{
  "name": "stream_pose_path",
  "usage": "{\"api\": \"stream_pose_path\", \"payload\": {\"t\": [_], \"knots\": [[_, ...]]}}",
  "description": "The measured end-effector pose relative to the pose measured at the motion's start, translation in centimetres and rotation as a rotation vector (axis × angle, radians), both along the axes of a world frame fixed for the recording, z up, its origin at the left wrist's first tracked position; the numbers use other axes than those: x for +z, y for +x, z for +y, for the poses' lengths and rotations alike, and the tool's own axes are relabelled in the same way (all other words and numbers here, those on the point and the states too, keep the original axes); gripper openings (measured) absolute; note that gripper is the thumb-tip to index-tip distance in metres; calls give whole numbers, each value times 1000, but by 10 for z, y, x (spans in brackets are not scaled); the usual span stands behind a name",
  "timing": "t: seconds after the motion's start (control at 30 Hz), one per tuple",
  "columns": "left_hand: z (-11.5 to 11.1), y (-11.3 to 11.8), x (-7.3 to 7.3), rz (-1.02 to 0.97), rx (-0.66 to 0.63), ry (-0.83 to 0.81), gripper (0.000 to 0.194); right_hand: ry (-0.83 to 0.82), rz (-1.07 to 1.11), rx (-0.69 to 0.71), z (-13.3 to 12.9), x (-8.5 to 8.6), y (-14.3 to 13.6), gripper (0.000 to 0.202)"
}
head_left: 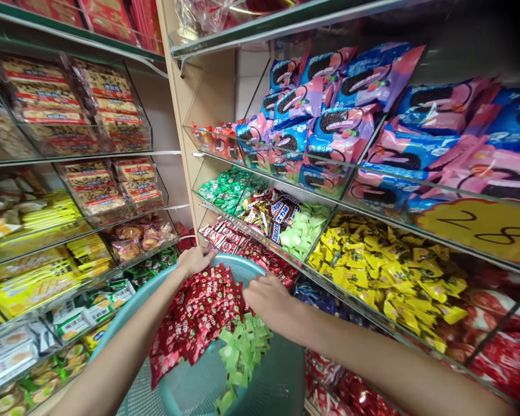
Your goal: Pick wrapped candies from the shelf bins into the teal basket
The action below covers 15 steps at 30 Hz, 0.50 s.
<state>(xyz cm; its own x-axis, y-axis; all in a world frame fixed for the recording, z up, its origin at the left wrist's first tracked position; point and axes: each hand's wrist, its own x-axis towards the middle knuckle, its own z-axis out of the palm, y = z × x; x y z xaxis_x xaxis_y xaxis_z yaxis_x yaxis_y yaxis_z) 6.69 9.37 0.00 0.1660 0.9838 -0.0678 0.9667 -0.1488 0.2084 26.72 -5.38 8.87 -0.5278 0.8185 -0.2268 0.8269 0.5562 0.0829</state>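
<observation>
Basket (147, 300) sits low at 6 o'clock heaped with red candy packs (199, 318) and green ones (242, 346); right hand (271, 300) rests fingers loosely spread on the reds, so I'd scoop small bunches; left hand (195, 260), fingers curled on the rim at 12, should steady it against the red-wrapper bin (225, 237).

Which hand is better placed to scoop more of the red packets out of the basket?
Probably the right hand: it rests on the red packets. The left hand is at the basket rim, so it seems busy steadying it.
</observation>
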Motion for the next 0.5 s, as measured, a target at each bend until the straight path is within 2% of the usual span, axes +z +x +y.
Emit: {"api": "stream_pose_path", "payload": {"t": [0.1,0.17,0.2,0.3,0.33,0.43,0.5], "knots": [[-1,-1,0,-4,17,-12,58,52,-25,-49,0,-29,-2,23],[0,-2,0,-5,32,-14,58,102,-18,-35,-8,-50,-7,25],[0,-2,0,-4,39,-15,58,95,-7,10,-15,-62,-12,23],[2,-1,-1,2,42,-17,58,-40,69,366,-37,-106,-31,21],[2,-1,-2,3,41,-16,58,-65,92,447,-43,-122,-38,19],[4,-1,-4,7,40,-13,59,-76,102,575,-55,-164,-58,17],[5,-1,-5,10,41,-11,60,-67,86,572,-57,-179,-69,18]]}}
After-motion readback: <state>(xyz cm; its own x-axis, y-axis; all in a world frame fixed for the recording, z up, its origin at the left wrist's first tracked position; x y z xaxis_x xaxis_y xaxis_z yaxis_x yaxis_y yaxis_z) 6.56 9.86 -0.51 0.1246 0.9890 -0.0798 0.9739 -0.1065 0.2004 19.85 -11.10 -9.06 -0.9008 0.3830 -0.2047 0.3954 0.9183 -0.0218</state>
